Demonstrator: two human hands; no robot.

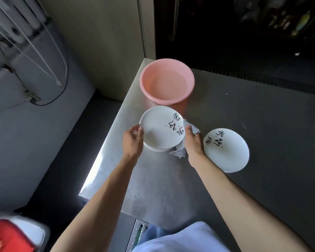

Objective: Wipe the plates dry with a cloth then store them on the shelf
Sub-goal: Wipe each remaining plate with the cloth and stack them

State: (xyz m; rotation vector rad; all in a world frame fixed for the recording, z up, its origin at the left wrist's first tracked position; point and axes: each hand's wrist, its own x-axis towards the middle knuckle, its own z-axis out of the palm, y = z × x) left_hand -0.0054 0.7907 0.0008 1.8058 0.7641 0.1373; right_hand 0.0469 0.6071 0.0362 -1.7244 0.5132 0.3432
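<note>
Steel table point(153, 179), plate stack point(161, 130) between left hand point(133, 140), cloth-holding right hand point(192, 140)

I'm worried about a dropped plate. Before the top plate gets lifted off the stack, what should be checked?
1. The left hand grips the top plate by its rim: ok.
2. The right hand holds the cloth at the opposite rim: ok.
3. The stack underneath rests on the table: ok.
4. The lone plate lies apart from the stack: ok.
5. Top plate already dry: cannot tell.
</note>
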